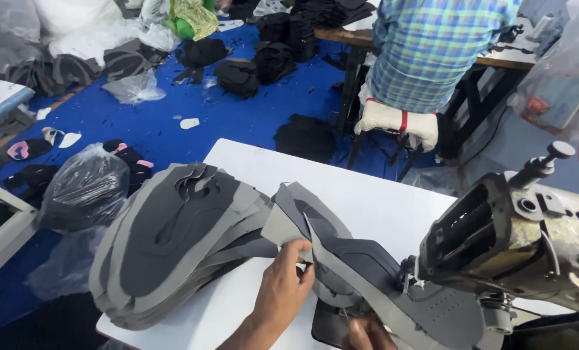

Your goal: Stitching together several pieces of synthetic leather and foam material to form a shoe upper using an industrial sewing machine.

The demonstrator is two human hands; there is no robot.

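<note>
Where the room is ordered from largest to smallest, these entries are given:

Floor: a blue floor covering (238,116) is seen behind the table, strewn with dark cut pieces and scraps.
Table: a white tabletop (367,194) is occupied by the stack, the piece being worked and the machine.
Co-worker: a person in a checked shirt (432,45) is seated with the back turned at a wooden bench, on a stool with a white wrapped cushion (393,120).
Sewing machine: an old metal machine head (516,246) is placed at the right of the table, its needle end set over the grey piece.
Stack: a pile of grey cut pieces (173,240) is laid on the left part of the table, just beside the left hand.
Dark bag: a clear plastic bag (85,188) left of the table is filled with dark material; the contents cannot be told more exactly.
Grey piece: a grey and dark shoe-upper piece (341,253) is spread from the left hand to the machine, partly raised off the table.
Small bag: a clear bag (134,87) is left on the floor, contents not made out.
Left hand (286,285): the fingers are pinched narrowly on the grey piece's edge.
Right hand (367,334): only part is shown at the bottom edge, touching the grey piece; the finger state cannot be told.
</note>
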